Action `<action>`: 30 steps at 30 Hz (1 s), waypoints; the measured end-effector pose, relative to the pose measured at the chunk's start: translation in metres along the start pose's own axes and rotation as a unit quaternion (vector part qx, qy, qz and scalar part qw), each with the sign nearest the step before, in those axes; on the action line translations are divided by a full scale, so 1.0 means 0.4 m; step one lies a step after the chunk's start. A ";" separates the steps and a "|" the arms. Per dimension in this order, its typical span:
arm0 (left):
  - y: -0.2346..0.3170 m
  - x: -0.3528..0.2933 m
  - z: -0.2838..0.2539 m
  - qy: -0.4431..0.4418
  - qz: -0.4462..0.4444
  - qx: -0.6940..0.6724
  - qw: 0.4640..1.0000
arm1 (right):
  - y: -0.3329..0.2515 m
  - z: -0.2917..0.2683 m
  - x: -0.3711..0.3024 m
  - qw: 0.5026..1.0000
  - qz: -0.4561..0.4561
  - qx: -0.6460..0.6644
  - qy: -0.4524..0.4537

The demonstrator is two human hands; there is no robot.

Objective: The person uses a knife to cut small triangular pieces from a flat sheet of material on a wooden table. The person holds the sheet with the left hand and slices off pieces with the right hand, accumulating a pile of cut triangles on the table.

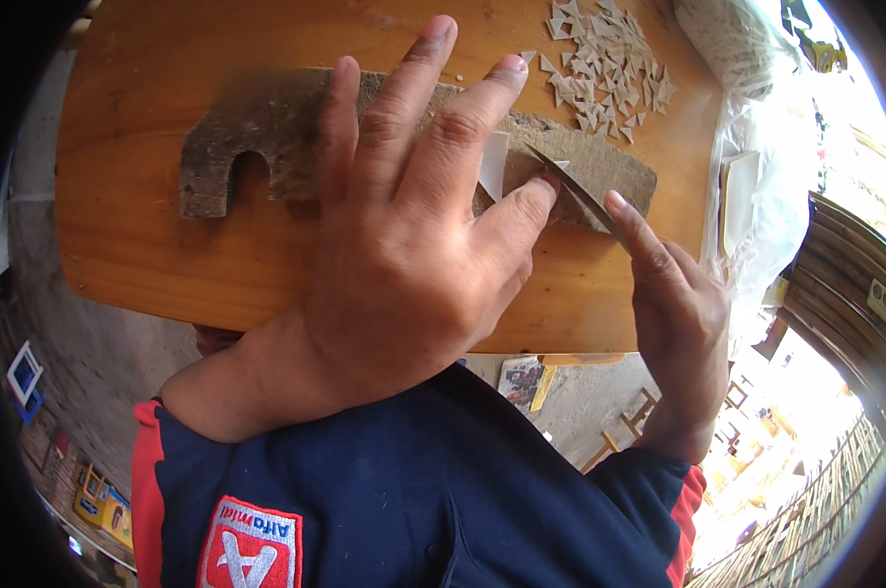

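Observation:
My left hand (pixel 418 230) lies over a worn grey-brown wooden board (pixel 614 174), its fingers stretched and spread. Beside its index finger shows a thin white strip (pixel 495 165), partly hidden by the hand. My left thumb reaches the blade of a knife (pixel 578 192), with a small white sliver (pixel 560 164) close to the blade. Closed round the knife's handle end, my right hand (pixel 680 302) lays its index finger along the blade; the handle itself is hidden. The blade slants across the board's right part, its tip toward the strip.
Many small white triangular pieces (pixel 609 71) lie heaped on the wooden table (pixel 159 260) beyond the board. A U-shaped notch is cut in the board's left end. Clear plastic bags (pixel 742 225) stand along the table's right side.

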State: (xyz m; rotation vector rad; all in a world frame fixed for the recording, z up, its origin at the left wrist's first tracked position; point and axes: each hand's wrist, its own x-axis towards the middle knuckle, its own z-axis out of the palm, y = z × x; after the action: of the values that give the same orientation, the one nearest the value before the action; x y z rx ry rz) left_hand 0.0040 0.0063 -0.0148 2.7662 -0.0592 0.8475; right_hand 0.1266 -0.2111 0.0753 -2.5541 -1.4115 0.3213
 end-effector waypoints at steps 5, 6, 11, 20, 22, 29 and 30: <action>0.065 0.034 -0.072 -0.067 -0.132 -0.073 0.986 | -0.044 0.005 0.006 0.999 0.014 -0.035 -0.015; 0.063 0.032 -0.074 -0.066 -0.132 -0.083 0.986 | -0.041 0.007 0.001 1.000 0.019 -0.002 0.000; 0.055 0.032 -0.083 -0.049 -0.137 -0.121 0.982 | 0.009 0.005 -0.027 0.992 0.036 0.116 0.024; -0.050 -0.036 0.033 0.115 -0.023 -0.032 0.993 | 0.016 -0.033 -0.002 0.997 0.034 0.035 -0.057; -0.049 -0.031 0.023 0.100 -0.010 -0.013 0.995 | 0.052 -0.028 0.015 0.998 0.044 0.043 -0.007; 0.046 0.030 -0.091 -0.034 -0.179 -0.029 0.983 | 0.033 -0.005 0.005 0.987 0.102 0.108 0.063; 0.045 0.030 -0.094 -0.033 -0.171 -0.020 0.984 | 0.028 0.000 -0.004 0.986 0.108 0.113 0.058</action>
State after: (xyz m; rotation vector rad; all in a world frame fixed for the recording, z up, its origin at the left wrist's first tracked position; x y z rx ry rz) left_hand -0.0084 -0.0014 0.0260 2.6539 0.3726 0.6558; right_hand 0.1347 -0.2185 0.0722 -2.4955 -0.9968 0.3392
